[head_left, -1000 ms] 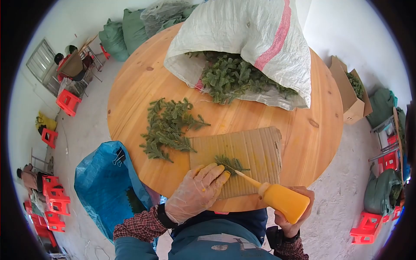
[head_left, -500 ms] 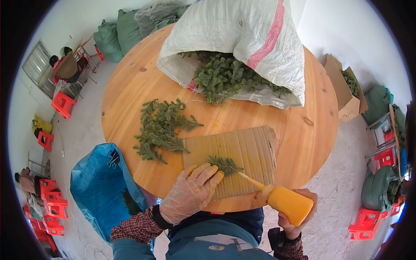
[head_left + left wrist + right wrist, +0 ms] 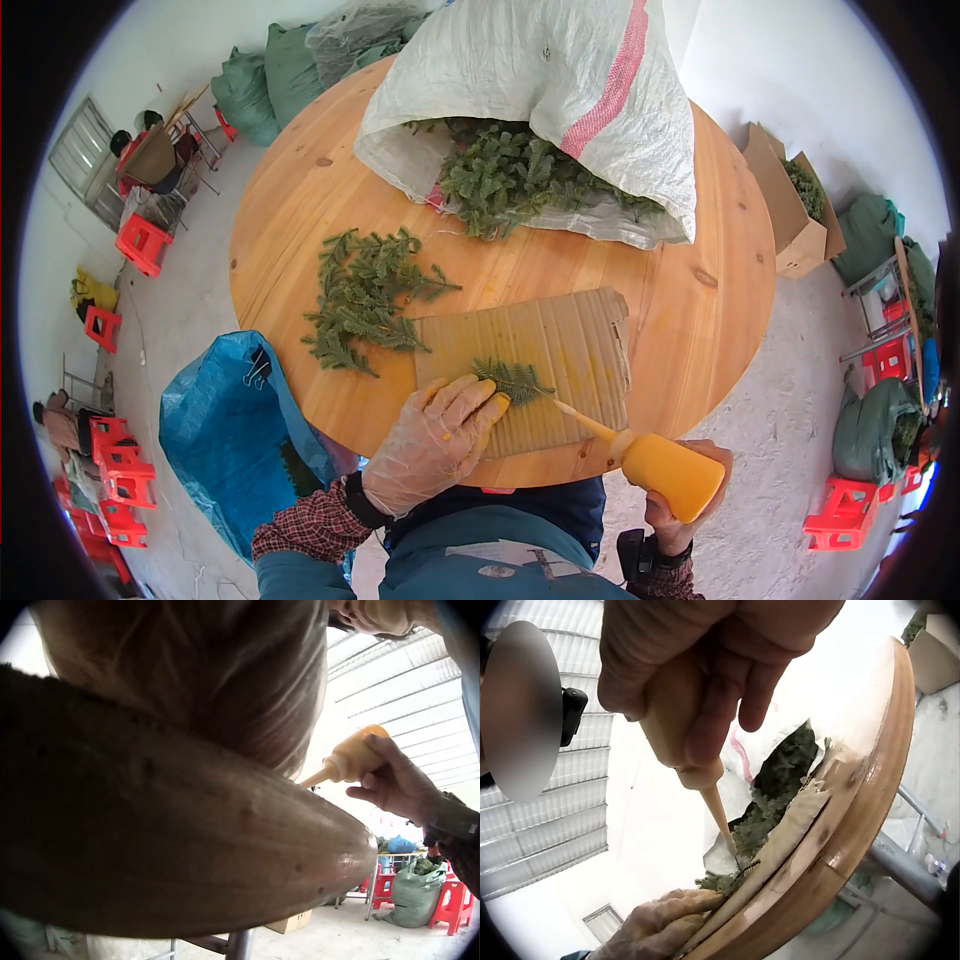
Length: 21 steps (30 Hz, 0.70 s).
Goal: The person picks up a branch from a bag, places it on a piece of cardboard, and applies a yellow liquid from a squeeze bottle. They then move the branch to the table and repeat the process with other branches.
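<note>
My left hand [image 3: 432,445], in a clear plastic glove with yellow stains on the fingertips, pinches the near end of a small green fir sprig [image 3: 516,380]. The sprig lies on a piece of corrugated cardboard [image 3: 570,335] smeared with yellow. My bare right hand [image 3: 680,534] grips a squeeze bottle [image 3: 672,474] of yellow-orange liquid, tilted with its long nozzle [image 3: 582,421] pointing left and down. The nozzle's tip is close by the sprig's right end. In the left wrist view the table edge [image 3: 187,832] hides the sprig. Left of the cardboard lies a pile of fir sprigs [image 3: 365,300].
A white woven sack [image 3: 480,75] with fir branches [image 3: 520,170] spilling out stands at the back of the round wooden table [image 3: 690,330]. A blue bag [image 3: 215,430] hangs at the table's left edge. Red stools [image 3: 845,515] stand on both sides; a cardboard box [image 3: 785,215] is at right.
The bottle's nozzle tip has moved right along the sprig, from its middle to just off its right end. My left hand still holds the sprig; the head view has shifted slightly.
</note>
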### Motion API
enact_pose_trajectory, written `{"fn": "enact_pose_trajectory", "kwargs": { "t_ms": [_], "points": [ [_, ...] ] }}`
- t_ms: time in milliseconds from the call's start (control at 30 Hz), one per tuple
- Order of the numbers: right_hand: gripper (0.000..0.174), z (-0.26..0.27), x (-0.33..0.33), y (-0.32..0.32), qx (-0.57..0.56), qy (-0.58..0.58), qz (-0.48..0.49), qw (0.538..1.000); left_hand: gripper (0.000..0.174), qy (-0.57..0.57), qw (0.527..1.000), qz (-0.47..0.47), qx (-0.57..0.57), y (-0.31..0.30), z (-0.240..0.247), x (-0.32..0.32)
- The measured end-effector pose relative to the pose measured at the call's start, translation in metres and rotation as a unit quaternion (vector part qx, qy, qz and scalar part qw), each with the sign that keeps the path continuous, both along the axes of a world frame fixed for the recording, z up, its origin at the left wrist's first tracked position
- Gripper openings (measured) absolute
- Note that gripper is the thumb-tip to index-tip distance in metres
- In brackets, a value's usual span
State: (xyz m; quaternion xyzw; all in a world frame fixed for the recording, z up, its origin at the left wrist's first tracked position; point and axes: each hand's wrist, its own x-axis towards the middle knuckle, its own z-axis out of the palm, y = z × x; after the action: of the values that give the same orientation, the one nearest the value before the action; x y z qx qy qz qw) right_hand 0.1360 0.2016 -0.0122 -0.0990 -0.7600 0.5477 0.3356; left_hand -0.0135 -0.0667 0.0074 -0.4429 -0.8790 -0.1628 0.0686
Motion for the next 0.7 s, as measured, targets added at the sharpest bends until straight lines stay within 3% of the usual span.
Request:
{"fn": "enact_pose_trajectory", "kwargs": {
  "t_ms": [300, 500, 700],
  "points": [
    [0.076, -0.002, 0.008, 0.011, 0.033, -0.015, -0.039, 0.999, 0.042, 0.003, 1.000, -0.005, -0.017, -0.002, 0.004, -0.001],
    [0.080, 0.005, 0.012, 0.009, -0.067, -0.022, -0.059, 0.996, 0.043, 0.076, 0.996, 0.032, 0.019, 0.007, 0.014, -0.011],
    [0.081, -0.013, 0.011, 0.015, -0.046, 0.003, -0.085, 0.995, 0.040, 0.084, 0.993, 0.012, -0.086, 0.011, 0.012, -0.018]
  ]
}}
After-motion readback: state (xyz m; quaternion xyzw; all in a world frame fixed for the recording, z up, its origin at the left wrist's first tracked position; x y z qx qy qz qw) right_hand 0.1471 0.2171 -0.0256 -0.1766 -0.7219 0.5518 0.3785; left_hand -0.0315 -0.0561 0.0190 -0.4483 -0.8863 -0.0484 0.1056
